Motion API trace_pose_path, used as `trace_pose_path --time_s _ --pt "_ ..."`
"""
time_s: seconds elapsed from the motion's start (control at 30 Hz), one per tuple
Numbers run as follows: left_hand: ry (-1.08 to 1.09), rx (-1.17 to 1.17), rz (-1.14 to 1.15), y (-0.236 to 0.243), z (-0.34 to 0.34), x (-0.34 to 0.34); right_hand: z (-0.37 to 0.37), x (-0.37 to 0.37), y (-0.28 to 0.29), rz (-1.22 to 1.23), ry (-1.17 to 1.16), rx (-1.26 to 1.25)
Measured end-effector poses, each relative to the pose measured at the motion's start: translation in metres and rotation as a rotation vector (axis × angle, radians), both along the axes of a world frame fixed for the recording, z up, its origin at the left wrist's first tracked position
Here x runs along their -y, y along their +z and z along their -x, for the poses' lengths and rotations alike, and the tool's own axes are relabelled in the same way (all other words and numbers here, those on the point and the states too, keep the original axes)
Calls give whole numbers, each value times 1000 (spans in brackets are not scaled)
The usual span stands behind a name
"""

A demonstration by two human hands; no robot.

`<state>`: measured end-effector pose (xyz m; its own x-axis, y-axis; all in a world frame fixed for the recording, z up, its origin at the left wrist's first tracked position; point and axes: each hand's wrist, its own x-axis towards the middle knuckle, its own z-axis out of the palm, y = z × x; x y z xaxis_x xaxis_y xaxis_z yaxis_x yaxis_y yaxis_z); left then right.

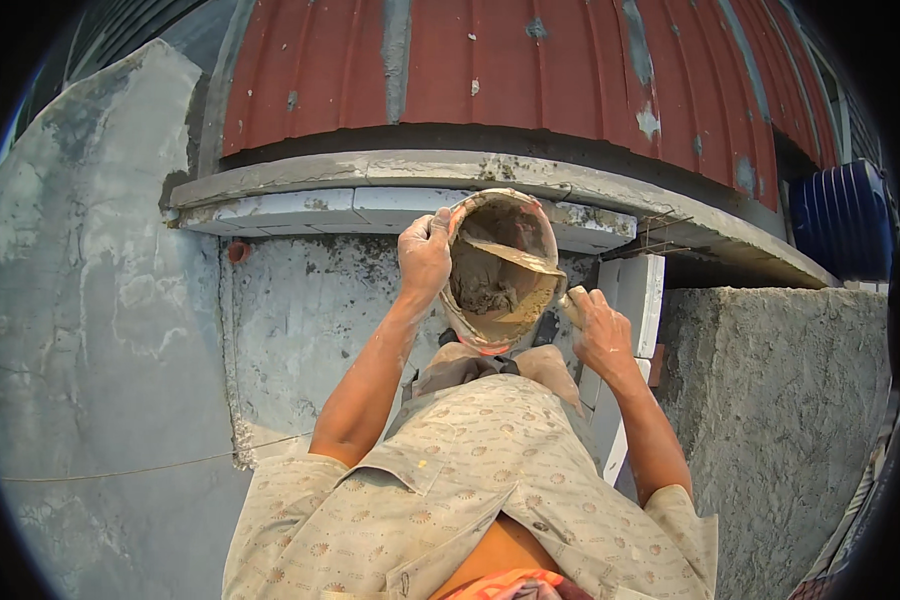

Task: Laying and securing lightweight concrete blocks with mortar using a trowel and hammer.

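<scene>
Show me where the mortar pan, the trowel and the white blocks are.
mortar pan (530,318): head view, on its inner wall near the lower rim.
trowel (515,255): head view, on the flat blade inside the pan.
white blocks (300,208): head view, on the top face of the laid course.

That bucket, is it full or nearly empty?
Nearly empty: the bucket is tipped toward the camera, with only a lump of grey mortar inside.
</scene>
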<state>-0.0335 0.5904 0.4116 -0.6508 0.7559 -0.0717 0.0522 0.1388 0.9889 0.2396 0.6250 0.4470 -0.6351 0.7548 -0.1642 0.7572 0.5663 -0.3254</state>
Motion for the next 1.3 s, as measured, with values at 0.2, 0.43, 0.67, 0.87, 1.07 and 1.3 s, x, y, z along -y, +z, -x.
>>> trace_pose_path --time_s 0.2,0.43,0.67,0.87,1.07,1.3 --pt "209 225 -66 -18 29 -25 -74 -66 -55 -182 242 154" --pt "274 27 88 -8 7 -65 -41 -177 28 -200 502 148" --pt "206 -14 209 -5 -21 -96 74 -237 17 -697 1018 -115" --pt "302 -113 102 13 -42 -96 46 -233 -19 53 521 216" --pt "301 -127 225 40 -28 -73 54 -208 35 256 485 141" --pt "176 -402 -76 76 -28 -52 87 -205 43 994 211 399"
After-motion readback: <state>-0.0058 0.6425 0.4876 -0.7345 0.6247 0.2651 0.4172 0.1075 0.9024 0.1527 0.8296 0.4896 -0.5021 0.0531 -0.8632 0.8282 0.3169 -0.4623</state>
